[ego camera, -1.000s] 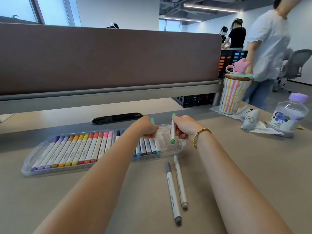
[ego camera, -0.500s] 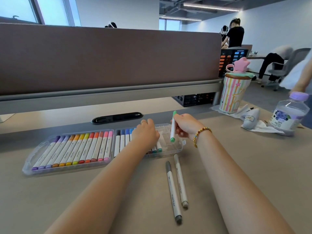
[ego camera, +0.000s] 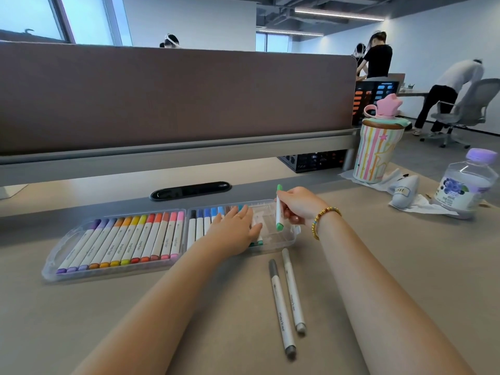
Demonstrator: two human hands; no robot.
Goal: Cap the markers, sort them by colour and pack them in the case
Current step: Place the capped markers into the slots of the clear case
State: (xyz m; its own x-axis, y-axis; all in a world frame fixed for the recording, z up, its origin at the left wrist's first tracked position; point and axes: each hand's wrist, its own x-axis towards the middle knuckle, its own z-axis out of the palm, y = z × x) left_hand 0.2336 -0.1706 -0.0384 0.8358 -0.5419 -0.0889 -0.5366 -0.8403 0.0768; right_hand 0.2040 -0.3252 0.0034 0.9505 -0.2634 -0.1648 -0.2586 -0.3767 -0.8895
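- Lying open across the centre-left of the frame on the desk (ego camera: 378, 266): clear plastic case (ego camera: 51, 262), two trays side by side.
- Filling the left tray: a row of capped markers (ego camera: 130, 243), running from purple through orange and yellow to red and pink.
- Sitting in the right tray: black, blue and light-blue markers (ego camera: 200, 224), with teal ones partly hidden under the palm; right end of that tray showing bare plastic.
- Resting flat on the right tray's markers at centre frame: left hand (ego camera: 235, 228), fingers straight and released, gripping nothing.
- Hovering just right of centre, over the tray's right end: right hand (ego camera: 297, 205), grasping a green marker (ego camera: 278, 212) held nearly upright, both green caps on, lower cap pointing down at the bare slots.
- Circling the right wrist: a beaded bracelet (ego camera: 322, 219).
- Lying loose on the desk below centre, near the case but apart from it: two grey markers (ego camera: 288, 299), capped, side by side and almost parallel.
- Standing at right of the frame: a striped tumbler (ego camera: 374, 155) with a pink star lid, and a water bottle (ego camera: 464, 185) with a purple cap at the far right edge.
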